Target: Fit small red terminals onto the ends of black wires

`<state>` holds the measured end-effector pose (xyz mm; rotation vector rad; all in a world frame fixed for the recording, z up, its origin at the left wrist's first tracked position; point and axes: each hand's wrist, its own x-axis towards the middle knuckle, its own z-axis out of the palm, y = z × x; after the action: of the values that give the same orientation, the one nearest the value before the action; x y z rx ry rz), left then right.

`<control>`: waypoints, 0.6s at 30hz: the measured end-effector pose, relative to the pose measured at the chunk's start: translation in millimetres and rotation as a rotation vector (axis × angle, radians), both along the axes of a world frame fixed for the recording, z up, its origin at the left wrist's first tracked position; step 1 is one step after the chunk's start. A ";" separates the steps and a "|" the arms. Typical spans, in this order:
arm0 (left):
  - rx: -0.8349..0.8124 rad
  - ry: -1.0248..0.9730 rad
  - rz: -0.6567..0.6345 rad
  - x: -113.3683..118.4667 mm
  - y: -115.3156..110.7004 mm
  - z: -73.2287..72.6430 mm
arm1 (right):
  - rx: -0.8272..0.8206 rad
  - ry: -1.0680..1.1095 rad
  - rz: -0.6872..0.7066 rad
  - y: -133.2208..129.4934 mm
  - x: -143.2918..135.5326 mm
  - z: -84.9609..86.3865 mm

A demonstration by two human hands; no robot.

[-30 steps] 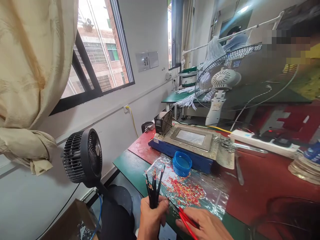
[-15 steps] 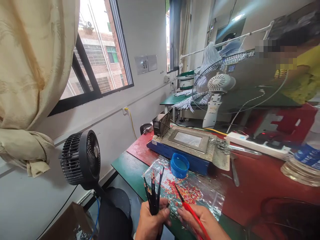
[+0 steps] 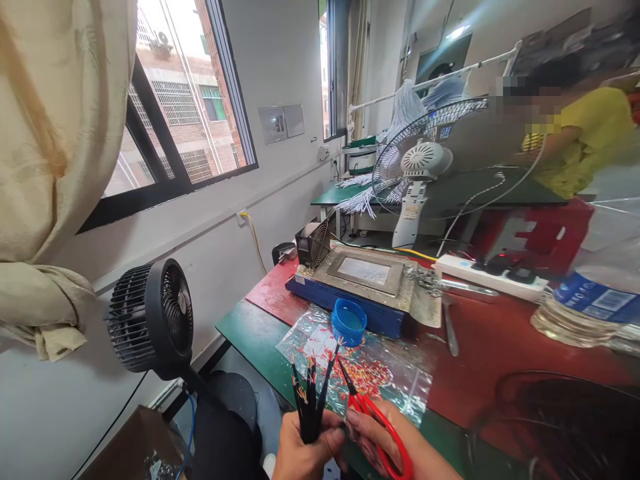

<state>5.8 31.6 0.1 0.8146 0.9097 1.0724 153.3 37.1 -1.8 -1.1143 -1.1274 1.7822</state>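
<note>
I see the left hand (image 3: 303,453) clenched round the upright black cable bundle (image 3: 311,400), stripped ends up, while the right hand (image 3: 395,447) grips red scissors (image 3: 373,417), tips just beside the bundle's right.

No text can be read. The blue label on the clear plastic bottle (image 3: 595,303) at three o'clock carries white print, too blurred to make out.
</note>
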 end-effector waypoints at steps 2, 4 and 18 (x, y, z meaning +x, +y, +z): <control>-0.009 -0.016 -0.018 0.1 -1.0 2.2 | 0.007 -0.013 0.025 0.3 -0.3 -2.0; -0.027 -0.040 -0.040 1.1 -2.2 4.6 | 0.001 -0.031 0.043 0.2 -0.4 -2.3; -0.084 -0.058 -0.073 1.7 -7.1 10.5 | -0.048 0.069 0.058 -6.1 -0.4 13.9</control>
<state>7.5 24.4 10.5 0.7383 0.8644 0.9831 152.9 30.9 12.1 -1.0499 -1.0910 1.8870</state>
